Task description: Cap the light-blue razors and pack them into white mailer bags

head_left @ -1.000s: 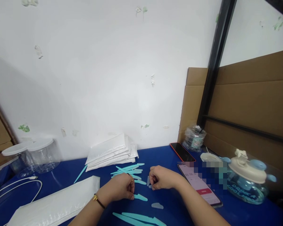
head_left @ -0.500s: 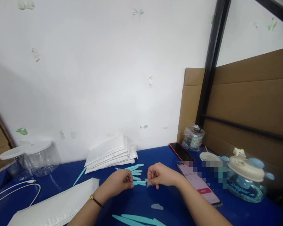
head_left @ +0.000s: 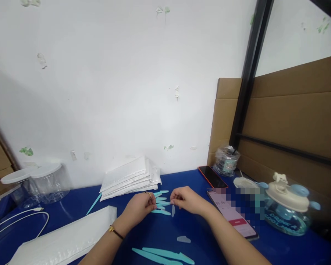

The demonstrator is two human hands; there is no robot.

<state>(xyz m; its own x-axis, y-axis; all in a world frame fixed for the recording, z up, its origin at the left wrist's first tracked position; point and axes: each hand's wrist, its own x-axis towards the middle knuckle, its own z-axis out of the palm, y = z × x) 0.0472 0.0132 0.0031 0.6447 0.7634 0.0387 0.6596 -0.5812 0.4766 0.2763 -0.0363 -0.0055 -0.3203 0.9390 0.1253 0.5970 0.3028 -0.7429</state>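
Turquoise eyebrow razors (head_left: 162, 212) lie fanned out on the blue table between my hands. My left hand (head_left: 143, 204) is closed in a pinch on the handle end of a razor in this group. My right hand (head_left: 183, 199) has its thumb and finger closed at the tip of a razor, opposite the left. Just below the right fingertips lies a small clear blade cap (head_left: 173, 211). Closer to me is another clear cap (head_left: 183, 239), and two longer turquoise razors (head_left: 165, 253) rest at the front edge of the view.
White padded envelopes (head_left: 129, 178) are stacked by the wall, with one larger envelope (head_left: 66, 235) at left front. Two phones (head_left: 213, 177) and a drink bottle (head_left: 287, 209) stand on the right. Clear jars (head_left: 48, 184) and a white cable (head_left: 45, 221) are on the left.
The clear cap at my right fingertips now lies on the table, let go. My right hand has moved up slightly to another razor's tip. My left hand has shifted slightly up.
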